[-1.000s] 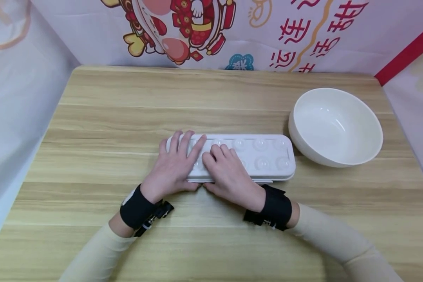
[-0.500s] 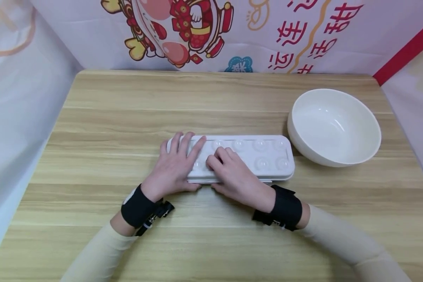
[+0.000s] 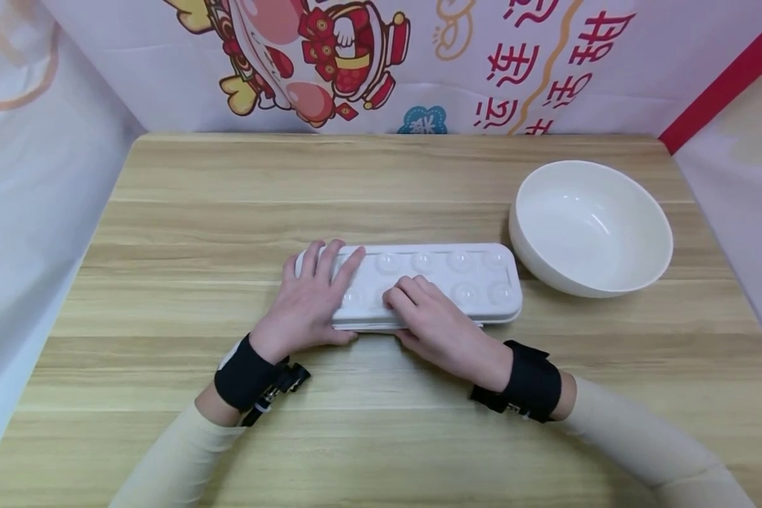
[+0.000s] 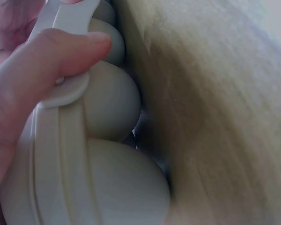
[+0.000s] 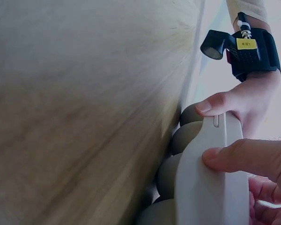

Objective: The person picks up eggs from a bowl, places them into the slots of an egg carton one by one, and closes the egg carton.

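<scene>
A white ice ball mould [image 3: 447, 274] with rows of rounded domes on its lid lies on the table in the head view. My left hand [image 3: 305, 303] grips its left end, fingers spread over the lid and thumb at the front edge. My right hand [image 3: 447, 328] holds the front edge near the middle, fingers bent on the lid. In the left wrist view, the left thumb [image 4: 70, 54] lies on a pale clasp strip [image 4: 68, 93] above the round cups [image 4: 126, 183]. The right thumb [image 5: 234, 157] presses the same strip in the right wrist view.
A large white bowl [image 3: 590, 226] stands beside the mould's right end. The wooden table [image 3: 241, 183] ends at the back against a printed cloth [image 3: 457, 63]. Each wrist wears a black band [image 3: 248, 374] with a small camera.
My right hand has slid to the right along the mould's front edge. The left hand keeps its hold. The whole head view has shifted slightly.
</scene>
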Available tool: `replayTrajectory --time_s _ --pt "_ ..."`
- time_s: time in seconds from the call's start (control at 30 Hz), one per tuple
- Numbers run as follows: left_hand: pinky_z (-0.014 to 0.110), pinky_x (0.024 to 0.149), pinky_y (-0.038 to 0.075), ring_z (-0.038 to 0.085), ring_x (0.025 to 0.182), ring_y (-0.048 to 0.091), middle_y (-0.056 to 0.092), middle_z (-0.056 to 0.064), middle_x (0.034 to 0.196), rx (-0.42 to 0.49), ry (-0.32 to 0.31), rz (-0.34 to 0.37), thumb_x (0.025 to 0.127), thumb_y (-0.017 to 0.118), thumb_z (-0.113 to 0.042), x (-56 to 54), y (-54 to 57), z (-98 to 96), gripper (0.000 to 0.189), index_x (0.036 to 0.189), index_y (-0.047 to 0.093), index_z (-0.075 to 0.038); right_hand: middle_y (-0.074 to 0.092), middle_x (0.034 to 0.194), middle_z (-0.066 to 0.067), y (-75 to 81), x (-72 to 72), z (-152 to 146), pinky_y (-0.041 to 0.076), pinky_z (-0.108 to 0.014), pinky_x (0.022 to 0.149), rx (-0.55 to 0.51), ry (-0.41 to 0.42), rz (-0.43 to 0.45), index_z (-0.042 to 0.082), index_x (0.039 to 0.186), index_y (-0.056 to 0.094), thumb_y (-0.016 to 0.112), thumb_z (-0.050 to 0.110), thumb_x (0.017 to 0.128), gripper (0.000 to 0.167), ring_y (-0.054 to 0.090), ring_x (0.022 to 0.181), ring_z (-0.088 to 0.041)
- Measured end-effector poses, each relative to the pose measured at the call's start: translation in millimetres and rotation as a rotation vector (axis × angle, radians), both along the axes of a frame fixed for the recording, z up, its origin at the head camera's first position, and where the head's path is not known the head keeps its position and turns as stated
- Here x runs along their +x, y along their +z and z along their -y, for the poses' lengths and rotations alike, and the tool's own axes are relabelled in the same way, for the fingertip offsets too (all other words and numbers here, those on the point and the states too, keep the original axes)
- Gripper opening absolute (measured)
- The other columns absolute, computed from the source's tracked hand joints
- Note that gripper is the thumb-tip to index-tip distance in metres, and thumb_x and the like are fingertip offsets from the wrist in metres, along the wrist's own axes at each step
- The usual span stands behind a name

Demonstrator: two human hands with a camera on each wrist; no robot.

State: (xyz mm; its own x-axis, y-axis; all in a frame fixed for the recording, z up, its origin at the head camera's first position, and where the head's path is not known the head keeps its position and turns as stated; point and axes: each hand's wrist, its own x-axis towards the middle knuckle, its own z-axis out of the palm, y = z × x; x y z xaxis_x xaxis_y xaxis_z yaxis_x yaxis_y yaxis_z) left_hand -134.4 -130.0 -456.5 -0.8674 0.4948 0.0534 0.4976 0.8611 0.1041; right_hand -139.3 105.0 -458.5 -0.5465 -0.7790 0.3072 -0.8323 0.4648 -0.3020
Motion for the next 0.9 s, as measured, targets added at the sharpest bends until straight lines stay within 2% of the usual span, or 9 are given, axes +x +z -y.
replayTrajectory --time_s 0.27,0.57,0.77,0.9 --pt "0.067 0.099 0.024 0.049 0.132 0.019 0.022 0.026 0.148 0.003 0.013 0.03 0.059 0.087 -0.055 -0.5 -0.2 0.3 0.123 0.152 0.022 -0.008 0.048 0.091 -0.004 -0.1 -0.3 -23 0.042 -0.035 0.076 0.01 -0.086 0.022 0.006 0.099 0.052 0.083 0.004 0.07 0.043 0.046 0.084 -0.024" --pt "0.067 0.099 0.023 0.048 0.132 0.018 0.021 0.027 0.148 -0.009 0.007 0.036 0.06 0.086 -0.056 -1.6 -0.1 -1.9 0.123 0.152 0.021 -0.007 0.047 0.088 -0.005 -1.6 0.7 -39 0.042 -0.036 0.07 -0.008 -0.099 -0.029 0.004 0.097 0.05 0.075 -0.008 0.063 0.044 0.046 0.08 -0.026" --pt "0.067 0.1 0.023 0.049 0.132 0.018 0.019 0.026 0.148 -0.014 0.013 0.05 0.061 0.086 -0.055 -1.5 -0.3 -2.0 0.123 0.152 0.02 -0.007 0.048 0.089 -0.007 -2.0 0.7 -53 0.043 -0.038 0.07 0.024 -0.148 -0.029 0.004 0.099 0.051 0.083 -0.002 0.064 0.048 0.048 0.08 -0.026" --pt "0.067 0.1 0.022 0.049 0.132 0.018 0.02 0.027 0.148 -0.01 0.011 0.043 0.06 0.086 -0.055 -1.0 0.1 -1.2 0.123 0.152 0.021 -0.006 0.047 0.089 -0.006 -2.0 0.6 -69 0.042 -0.038 0.071 0.007 -0.195 -0.02 0.004 0.097 0.051 0.089 0.002 0.06 0.053 0.047 0.08 -0.027"
